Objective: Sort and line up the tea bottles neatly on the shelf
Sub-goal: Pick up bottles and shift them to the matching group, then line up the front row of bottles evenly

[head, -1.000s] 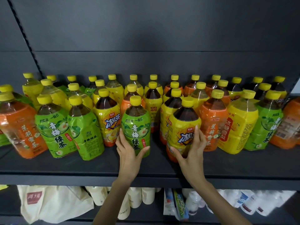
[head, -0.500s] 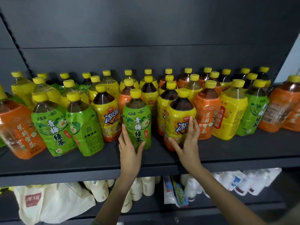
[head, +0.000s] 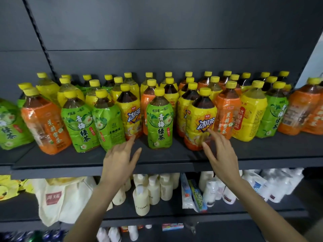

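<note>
Many yellow-capped tea bottles with green, yellow and orange labels stand mixed in rows on a dark shelf (head: 174,163). A green-label bottle (head: 160,123) stands alone at the front middle. To its right stands a yellow iced-tea bottle (head: 201,123). My left hand (head: 120,159) hovers open left of the green bottle, its fingertips near the foot of another yellow bottle (head: 130,116). My right hand (head: 220,154) is open, its fingertips touching the lower front of the yellow iced-tea bottle without gripping it.
Orange bottles (head: 304,110) stand at the far right and green bottles (head: 10,126) lean at the far left. A lower shelf holds a cream tote bag (head: 57,199), white lotion bottles (head: 152,189) and tubes (head: 194,194). A slotted upright (head: 40,42) runs up the back panel.
Both hands have let go of their bottles and drawn back toward the shelf's front edge. My left hand has moved left, away from the green bottle. The camera has shifted slightly.
</note>
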`<state>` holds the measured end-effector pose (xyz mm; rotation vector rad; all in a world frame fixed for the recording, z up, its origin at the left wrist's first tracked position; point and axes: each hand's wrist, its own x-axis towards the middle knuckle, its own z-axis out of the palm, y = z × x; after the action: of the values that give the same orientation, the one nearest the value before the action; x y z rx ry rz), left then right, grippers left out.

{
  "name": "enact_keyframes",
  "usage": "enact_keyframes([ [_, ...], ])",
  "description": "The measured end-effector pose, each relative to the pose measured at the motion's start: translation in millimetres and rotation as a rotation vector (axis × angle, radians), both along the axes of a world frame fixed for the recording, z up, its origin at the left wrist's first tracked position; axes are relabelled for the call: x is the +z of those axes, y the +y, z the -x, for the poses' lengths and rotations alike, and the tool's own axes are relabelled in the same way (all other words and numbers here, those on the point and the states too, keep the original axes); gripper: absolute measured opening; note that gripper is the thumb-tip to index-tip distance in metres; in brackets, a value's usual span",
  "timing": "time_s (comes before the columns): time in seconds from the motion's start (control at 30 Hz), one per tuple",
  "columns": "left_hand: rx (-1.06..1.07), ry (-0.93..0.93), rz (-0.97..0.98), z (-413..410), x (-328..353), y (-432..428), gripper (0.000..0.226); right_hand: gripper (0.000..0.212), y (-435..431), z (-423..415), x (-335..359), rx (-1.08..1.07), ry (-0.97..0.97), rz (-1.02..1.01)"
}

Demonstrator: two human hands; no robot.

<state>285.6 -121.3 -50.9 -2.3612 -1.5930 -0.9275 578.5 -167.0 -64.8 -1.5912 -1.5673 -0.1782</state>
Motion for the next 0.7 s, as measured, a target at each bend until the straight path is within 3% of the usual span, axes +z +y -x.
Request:
enact_keyframes([
  [0.07,0.076,0.036,-0.039,18.7,11.5,-18.9,0.049,0.044,-10.9,0.9,9.8,0.025,0.000,0.000],
  [0.2,0.238,-0.082,0.003,59.6,29.8,-66.9,0.046,0.045,-41.2,2.0,28.7,0.103,-0.002,0.076],
  [0.3,0.335,-0.033,0.004,90.4,34.2,-100.3,0.053,0.050,-64.0,-0.1,33.4,0.112,-0.066,0.092],
  [0.5,0.443,-0.006,0.097,122.5,29.9,-159.5,0.052,0.070,-99.0,11.9,24.3,0.161,-0.148,0.210],
  [0.7,0.464,-0.056,0.096,140.1,32.5,-181.8,0.046,0.060,-109.0,51.5,21.3,0.183,-0.177,0.186],
])
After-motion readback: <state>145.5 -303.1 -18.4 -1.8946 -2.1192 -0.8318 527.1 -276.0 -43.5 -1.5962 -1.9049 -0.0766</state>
